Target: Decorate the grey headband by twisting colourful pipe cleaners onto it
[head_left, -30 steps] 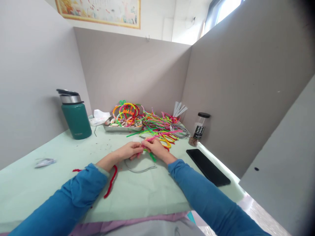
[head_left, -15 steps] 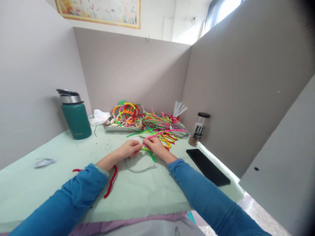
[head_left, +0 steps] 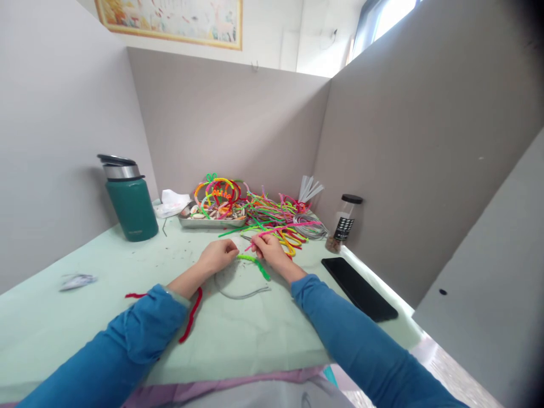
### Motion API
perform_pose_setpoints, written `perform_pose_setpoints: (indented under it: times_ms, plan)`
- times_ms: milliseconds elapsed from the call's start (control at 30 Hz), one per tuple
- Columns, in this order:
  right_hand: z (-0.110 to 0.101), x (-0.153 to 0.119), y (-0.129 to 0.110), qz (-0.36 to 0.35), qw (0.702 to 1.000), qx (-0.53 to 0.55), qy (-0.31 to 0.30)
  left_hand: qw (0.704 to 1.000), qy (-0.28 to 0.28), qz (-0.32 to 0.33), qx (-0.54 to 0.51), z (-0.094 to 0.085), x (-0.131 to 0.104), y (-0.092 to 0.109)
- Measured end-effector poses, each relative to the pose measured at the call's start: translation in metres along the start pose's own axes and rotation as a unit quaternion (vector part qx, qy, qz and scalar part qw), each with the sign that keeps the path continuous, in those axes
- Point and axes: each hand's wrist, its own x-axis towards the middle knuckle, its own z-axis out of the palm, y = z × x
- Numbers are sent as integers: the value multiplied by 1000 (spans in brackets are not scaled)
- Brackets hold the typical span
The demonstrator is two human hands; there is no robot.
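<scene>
My right hand (head_left: pixel 268 249) is closed on a pink pipe cleaner (head_left: pixel 293 225), whose long end slants up to the right and whose short end sticks out to the left. My left hand (head_left: pixel 217 256), a small gap away, has its fingertips pressed together; anything between them is too small to make out. A green pipe cleaner (head_left: pixel 260 266) with a yellow-green part runs from just beside the left fingertips to below my right hand. Under the hands, a thin grey pipe cleaner (head_left: pixel 244 297) curves over the cloth. One red piece (head_left: pixel 192 317) lies by my left wrist.
Behind the hands are a metal tray (head_left: pixel 212 224) of shells and colourful loops and a pile of pipe cleaners (head_left: pixel 274 209). A green bottle (head_left: pixel 132 209) stands left; a jar (head_left: pixel 341 226) and black phone (head_left: pixel 359 289) are right. Partitions surround the table.
My hands have drawn apart, the left one moving slightly left. The short end of the pink pipe cleaner and more of the yellow-green part now show between them.
</scene>
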Motion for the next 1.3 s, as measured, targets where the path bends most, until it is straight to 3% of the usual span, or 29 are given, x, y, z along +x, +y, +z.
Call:
perform_pose_setpoints:
  times_ms: [200, 500, 633, 900, 1300]
  plan:
    - [1, -1, 0, -6, 1000, -2, -17, 998, -25, 15, 48, 0, -1, -3]
    - [1, -3, -3, -4, 998, -30, -47, 998, -24, 54, 37, 4, 0, -5]
    - [1, -4, -2, -4, 998, -49, -46, 997, -31, 76, -15, 6, 1, -5]
    - [1, -3, 2, -22, 995, -93, -38, 974, -112, -9, -195, 8, -4, 2]
    - [1, -5, 0, -25, 993, -108, -43, 967, -128, -22, -217, 9, -4, 3]
